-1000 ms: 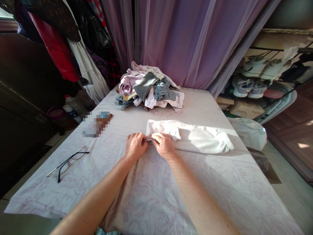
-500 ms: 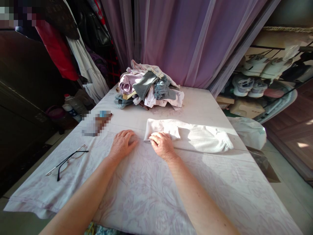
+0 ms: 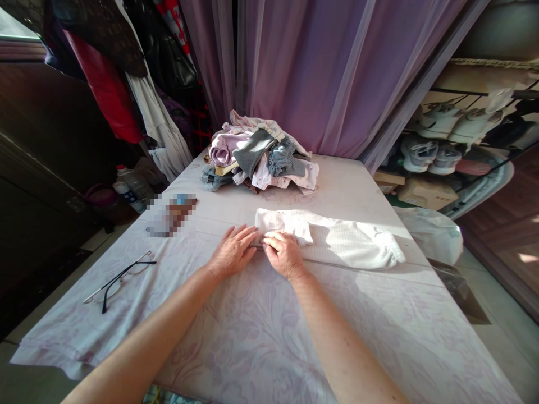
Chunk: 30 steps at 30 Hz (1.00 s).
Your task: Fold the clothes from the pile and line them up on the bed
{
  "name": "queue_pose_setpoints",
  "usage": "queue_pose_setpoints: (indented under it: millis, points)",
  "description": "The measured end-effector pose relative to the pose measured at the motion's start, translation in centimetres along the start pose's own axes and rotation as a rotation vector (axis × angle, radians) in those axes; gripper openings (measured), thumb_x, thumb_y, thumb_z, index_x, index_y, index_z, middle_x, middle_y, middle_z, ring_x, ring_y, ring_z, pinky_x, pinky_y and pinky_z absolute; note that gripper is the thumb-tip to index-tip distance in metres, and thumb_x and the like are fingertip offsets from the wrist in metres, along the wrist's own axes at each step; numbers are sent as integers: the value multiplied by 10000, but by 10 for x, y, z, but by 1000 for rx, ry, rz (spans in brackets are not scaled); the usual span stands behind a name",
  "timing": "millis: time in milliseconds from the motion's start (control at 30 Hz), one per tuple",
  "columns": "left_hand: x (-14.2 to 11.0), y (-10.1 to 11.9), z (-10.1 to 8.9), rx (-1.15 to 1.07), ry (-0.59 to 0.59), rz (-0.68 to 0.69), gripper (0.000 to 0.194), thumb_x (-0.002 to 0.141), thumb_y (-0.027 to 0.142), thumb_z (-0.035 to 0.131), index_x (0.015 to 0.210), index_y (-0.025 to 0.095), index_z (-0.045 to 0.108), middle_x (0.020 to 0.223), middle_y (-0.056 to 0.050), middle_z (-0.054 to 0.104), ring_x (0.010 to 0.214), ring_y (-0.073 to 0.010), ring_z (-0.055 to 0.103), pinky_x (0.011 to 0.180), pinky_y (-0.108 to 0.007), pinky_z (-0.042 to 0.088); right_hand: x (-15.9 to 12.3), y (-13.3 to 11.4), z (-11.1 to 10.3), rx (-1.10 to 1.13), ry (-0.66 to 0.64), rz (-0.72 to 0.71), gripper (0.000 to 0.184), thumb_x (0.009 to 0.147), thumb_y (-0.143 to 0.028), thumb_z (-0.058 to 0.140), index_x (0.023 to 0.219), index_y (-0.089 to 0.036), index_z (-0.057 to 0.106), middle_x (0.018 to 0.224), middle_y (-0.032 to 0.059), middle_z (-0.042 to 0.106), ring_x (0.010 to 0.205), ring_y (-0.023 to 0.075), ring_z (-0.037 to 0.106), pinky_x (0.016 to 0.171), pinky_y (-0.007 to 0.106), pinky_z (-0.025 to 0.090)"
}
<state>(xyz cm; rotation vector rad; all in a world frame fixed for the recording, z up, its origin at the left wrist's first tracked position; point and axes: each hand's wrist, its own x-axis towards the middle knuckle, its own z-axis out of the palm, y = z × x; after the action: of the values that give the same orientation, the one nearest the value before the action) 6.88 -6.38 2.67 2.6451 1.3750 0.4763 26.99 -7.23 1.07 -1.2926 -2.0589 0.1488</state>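
Observation:
A white ribbed garment [image 3: 349,241] with a gathered cuff at its right end lies across the middle of the table. Its left part is folded over on itself, and the full shape is not clear. My left hand [image 3: 231,252] lies palm down at the garment's left edge, fingers stretched out and fingertips touching the cloth. On the folded part rests my right hand [image 3: 284,255], its slightly bent fingers pointing left and close to those of the left hand. No lifted cloth shows in either hand.
A heap of clothes [image 3: 261,157] sits at the table's far end. Eyeglasses [image 3: 120,278] and a blurred-out item [image 3: 170,216] lie on the left of the patterned tablecloth [image 3: 252,336]. Purple curtains [image 3: 303,73] hang behind; a shoe rack [image 3: 446,129] stands right.
My left hand has moved right from the bare tablecloth to the garment's left edge. My right hand stays on the folded part. The camera view has shifted slightly.

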Motion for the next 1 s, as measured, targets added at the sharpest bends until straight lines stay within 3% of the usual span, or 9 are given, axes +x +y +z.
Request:
queue_pose_setpoints:
  millis: [100, 233, 433, 600, 733, 833, 1000]
  points:
    - [5, 8, 5, 12, -74, 25, 487, 971, 340, 429, 1439, 210, 472, 1527, -76, 469, 1449, -269, 357, 1196, -523, 259, 3, 9, -5, 40, 55, 41, 265, 928, -238, 490, 946, -225, 754, 1023, 69, 751, 997, 196, 673, 927, 330, 503]
    - [4, 8, 8, 34, -81, 33, 476, 982, 383, 423, 1417, 203, 497, 1544, -73, 445, 1466, -270, 329, 1212, -527, 230, 24, 16, -16, 26, 50, 103, 330, 931, -267, 434, 1015, -238, 752, 1029, 75, 753, 1006, 211, 673, 943, 356, 514]
    - [1, 8, 12, 54, -74, 34, 478, 987, 432, 413, 1397, 207, 515, 1551, -59, 436, 1467, -276, 325, 1216, -534, 217, 70, 15, -9, 119, -196, 55, 431, 858, -332, 358, 1081, -471, 700, 1186, -106, 707, 1162, 155, 602, 1075, 352, 427]
    - [-3, 5, 14, 57, -55, 52, 504, 986, 503, 402, 1400, 235, 510, 1555, -47, 432, 1464, -276, 329, 1216, -525, 211, 77, 22, 7, 183, -231, 96, 387, 765, -510, 430, 1035, -534, 707, 1175, -137, 706, 1216, 203, 568, 1117, 396, 360]
    - [-4, 4, 14, 76, -59, 75, 524, 979, 523, 410, 1392, 216, 506, 1562, -67, 419, 1460, -294, 330, 1202, -540, 233, 77, 27, 7, 207, -288, 83, 416, 662, -520, 559, 1052, -596, 684, 1170, -143, 703, 1238, 262, 553, 1076, 464, 366]
    - [-3, 4, 15, 87, -40, 86, 508, 975, 519, 424, 1358, 201, 528, 1569, -81, 405, 1463, -305, 320, 1192, -543, 251, 80, 29, 7, 221, -285, 91, 440, 684, -461, 547, 1083, -584, 685, 1180, -132, 702, 1231, 271, 559, 1068, 481, 366]
    - [-2, 2, 20, 58, -11, 91, 520, 976, 540, 402, 1338, 191, 536, 1542, -110, 441, 1454, -311, 336, 1180, -559, 268, 77, 23, 5, 82, -235, 85, 464, 848, -319, 435, 1227, -455, 666, 1300, -122, 652, 1234, 206, 563, 1109, 410, 371]
